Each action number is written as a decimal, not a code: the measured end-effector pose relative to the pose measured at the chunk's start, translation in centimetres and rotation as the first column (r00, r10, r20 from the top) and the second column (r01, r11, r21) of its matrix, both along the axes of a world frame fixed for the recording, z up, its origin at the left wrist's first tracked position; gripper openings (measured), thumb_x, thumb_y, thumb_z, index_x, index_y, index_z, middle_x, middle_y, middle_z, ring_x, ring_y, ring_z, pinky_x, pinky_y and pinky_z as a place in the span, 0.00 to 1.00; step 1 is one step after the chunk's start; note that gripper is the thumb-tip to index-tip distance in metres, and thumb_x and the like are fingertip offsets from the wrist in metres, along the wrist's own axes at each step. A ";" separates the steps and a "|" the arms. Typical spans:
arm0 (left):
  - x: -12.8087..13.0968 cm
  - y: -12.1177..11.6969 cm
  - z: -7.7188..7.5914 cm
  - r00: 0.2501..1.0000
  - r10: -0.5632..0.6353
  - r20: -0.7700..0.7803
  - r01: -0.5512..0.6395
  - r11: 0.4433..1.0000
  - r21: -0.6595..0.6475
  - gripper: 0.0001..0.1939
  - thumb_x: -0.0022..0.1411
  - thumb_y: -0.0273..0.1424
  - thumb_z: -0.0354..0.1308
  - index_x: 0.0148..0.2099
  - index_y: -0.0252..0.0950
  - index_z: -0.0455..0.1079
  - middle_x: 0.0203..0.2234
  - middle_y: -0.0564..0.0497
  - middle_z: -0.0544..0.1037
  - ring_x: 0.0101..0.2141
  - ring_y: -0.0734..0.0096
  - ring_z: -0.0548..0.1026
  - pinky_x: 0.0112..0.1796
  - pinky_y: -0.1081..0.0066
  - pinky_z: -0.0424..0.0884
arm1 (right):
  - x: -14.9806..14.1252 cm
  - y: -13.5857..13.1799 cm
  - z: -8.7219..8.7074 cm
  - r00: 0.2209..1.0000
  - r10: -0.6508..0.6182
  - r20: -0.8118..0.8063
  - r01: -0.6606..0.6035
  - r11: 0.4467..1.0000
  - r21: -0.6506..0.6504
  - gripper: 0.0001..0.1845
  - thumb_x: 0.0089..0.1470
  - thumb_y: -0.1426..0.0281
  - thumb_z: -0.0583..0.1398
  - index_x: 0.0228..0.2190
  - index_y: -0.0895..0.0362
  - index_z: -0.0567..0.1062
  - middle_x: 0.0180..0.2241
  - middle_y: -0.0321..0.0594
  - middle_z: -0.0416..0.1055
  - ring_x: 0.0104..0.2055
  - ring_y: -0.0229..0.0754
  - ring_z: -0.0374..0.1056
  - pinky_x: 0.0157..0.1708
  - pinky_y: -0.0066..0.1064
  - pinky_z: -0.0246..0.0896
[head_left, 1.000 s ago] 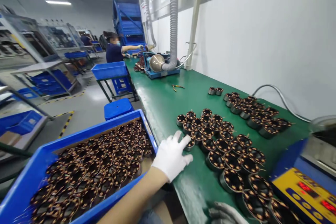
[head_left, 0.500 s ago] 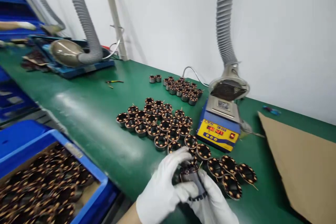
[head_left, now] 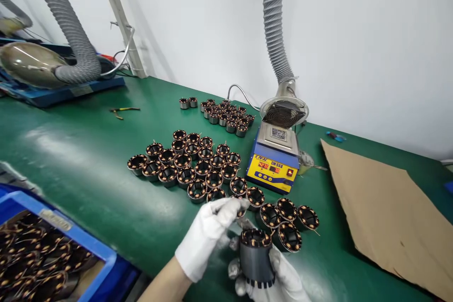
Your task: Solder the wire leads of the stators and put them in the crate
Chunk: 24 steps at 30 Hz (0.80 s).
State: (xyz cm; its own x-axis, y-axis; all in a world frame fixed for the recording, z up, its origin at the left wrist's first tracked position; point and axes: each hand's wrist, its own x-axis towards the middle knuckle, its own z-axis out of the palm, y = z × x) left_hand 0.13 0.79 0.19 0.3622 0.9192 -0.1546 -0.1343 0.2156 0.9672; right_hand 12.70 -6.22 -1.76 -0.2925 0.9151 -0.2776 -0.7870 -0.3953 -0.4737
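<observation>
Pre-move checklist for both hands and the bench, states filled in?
1. Dark grey, copper-wound metal cylinder gripped in white-gloved right hand: ok.
2. Its copper-wound end facing up: ok.
3. White-gloved left hand not touching the standing copper-wound metal rings: cannot tell, fingertips overlap one.
4. Red display lit on boxy blue machine with yellow panel: ok.
5. Thin wire ends tucked in on standing rings: not ok, some stick out.

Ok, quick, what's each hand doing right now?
Left hand: curled; can't tell whether it holds anything.
Right hand: closed, holding a dark cylindrical part.
</observation>
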 end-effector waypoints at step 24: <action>0.9 -1.6 0.5 0.995 -0.061 0.078 0.066 0.996 -0.067 0.13 0.39 0.24 0.66 0.32 0.37 0.78 0.32 0.50 0.78 0.33 0.62 0.74 0.33 0.73 0.71 | 1.4 -0.1 -0.5 0.965 0.164 -0.206 -0.173 0.985 -0.024 0.24 0.46 0.51 0.64 0.37 0.56 0.78 0.36 0.39 0.78 0.37 0.41 0.74 0.38 0.31 0.66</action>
